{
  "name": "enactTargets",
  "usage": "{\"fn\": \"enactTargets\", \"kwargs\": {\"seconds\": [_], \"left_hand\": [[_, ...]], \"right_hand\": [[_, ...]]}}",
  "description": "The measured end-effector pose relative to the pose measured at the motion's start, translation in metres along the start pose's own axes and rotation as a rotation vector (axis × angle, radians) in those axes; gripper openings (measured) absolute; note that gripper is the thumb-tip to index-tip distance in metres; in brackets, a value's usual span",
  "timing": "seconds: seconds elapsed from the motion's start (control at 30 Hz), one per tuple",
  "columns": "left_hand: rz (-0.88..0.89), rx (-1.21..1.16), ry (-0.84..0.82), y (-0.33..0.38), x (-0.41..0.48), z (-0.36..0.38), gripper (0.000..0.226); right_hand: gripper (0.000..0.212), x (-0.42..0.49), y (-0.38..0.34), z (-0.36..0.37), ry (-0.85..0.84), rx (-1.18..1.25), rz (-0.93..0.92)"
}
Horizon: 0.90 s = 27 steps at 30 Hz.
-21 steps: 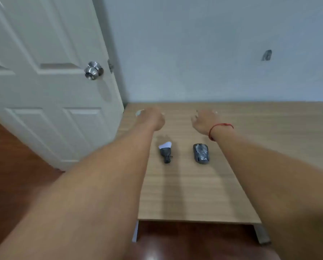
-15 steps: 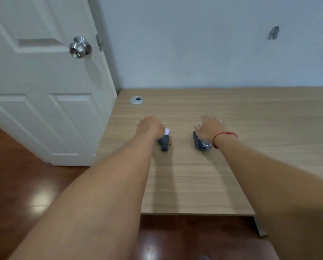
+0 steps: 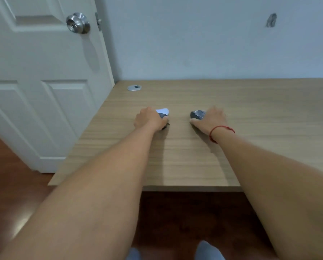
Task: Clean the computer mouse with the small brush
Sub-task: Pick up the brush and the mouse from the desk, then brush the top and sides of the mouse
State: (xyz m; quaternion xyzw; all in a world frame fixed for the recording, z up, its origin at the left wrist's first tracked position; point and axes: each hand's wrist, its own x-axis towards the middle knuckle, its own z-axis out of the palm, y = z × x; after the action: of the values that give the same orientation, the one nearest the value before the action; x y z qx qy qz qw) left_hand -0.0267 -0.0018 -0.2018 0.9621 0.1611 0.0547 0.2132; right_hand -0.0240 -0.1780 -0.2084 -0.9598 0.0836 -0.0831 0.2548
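Note:
A small brush [image 3: 163, 113] with white bristles and a dark stubby handle lies on the wooden desk [image 3: 175, 162]. My left hand [image 3: 148, 120] is closed over its handle, and only the bristles and part of the handle show. To the right lies a dark grey computer mouse [image 3: 197, 114]. My right hand [image 3: 210, 120] covers its near half, thumb at its left side, fingers wrapped around it. Both objects rest on the desk surface.
A silver cable grommet [image 3: 134, 87] sits at the desk's far left corner. A white door [image 3: 44, 72] with a metal knob [image 3: 78, 23] stands left of the desk. The wall runs behind the desk. Below the desk's near edge are a dark wooden floor and my feet [image 3: 207, 250].
Both hands came down from above the desk onto the objects: the left closed on the brush, the right on the mouse. The camera tilted downward.

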Motion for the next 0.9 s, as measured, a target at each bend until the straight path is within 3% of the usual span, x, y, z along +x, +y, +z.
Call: {"fn": "enactTargets", "kwargs": {"seconds": [0.17, 0.37, 0.57, 0.7, 0.9], "left_hand": [[0.047, -0.085, 0.057, -0.012, -0.032, -0.004, 0.046], [0.036, -0.195, 0.098, -0.034, -0.051, -0.017, 0.035], [0.085, -0.533, 0.297, -0.043, -0.054, -0.001, 0.021], [0.168, -0.696, 0.432, -0.036, -0.055, 0.007, 0.023], [0.151, -0.847, 0.463, -0.035, -0.054, 0.012, 0.016]], "right_hand": [[0.060, -0.047, -0.008, 0.012, 0.019, 0.198, -0.079], [0.057, -0.077, -0.020, 0.018, -0.020, 0.268, -0.156], [0.053, -0.079, -0.016, 0.028, 0.007, 0.430, -0.169], [0.058, -0.077, -0.019, 0.030, -0.026, 0.369, -0.183], [0.054, -0.074, -0.021, 0.031, -0.033, 0.296, -0.219]]}}
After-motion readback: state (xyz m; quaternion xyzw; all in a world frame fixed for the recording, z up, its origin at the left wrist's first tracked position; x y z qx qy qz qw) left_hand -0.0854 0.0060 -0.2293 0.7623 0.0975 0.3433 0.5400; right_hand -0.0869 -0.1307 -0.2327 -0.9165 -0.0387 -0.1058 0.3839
